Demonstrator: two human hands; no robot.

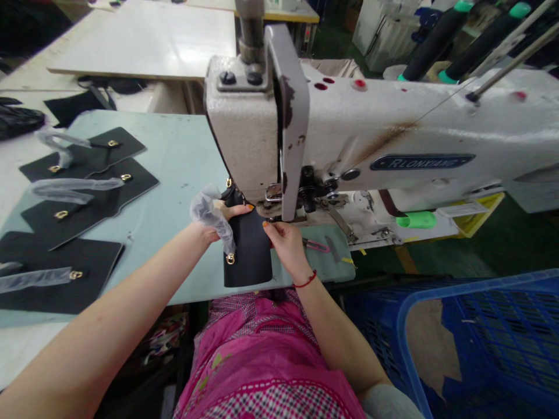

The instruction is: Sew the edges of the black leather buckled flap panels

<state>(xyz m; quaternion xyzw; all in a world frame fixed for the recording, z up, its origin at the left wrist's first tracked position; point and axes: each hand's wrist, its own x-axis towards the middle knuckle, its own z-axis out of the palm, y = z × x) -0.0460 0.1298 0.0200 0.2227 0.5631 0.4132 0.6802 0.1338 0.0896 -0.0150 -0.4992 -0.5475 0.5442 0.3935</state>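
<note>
A black leather-like panel lies under the head of a white sewing machine, its near end at the table's front edge. A handle wrapped in clear plastic is fixed to it by gold-coloured hardware. My left hand reaches under the wrapped handle and presses on the panel's left part, fingers stretched out beside the needle area. With thumb and fingers together, my right hand pinches the panel's right edge close to the presser foot. The needle itself is hidden behind the machine head.
Several similar black panels with wrapped handles lie on the pale green table at left. Pink-handled snips rest right of my right hand. A blue plastic crate stands at lower right. Thread cones rise behind the machine.
</note>
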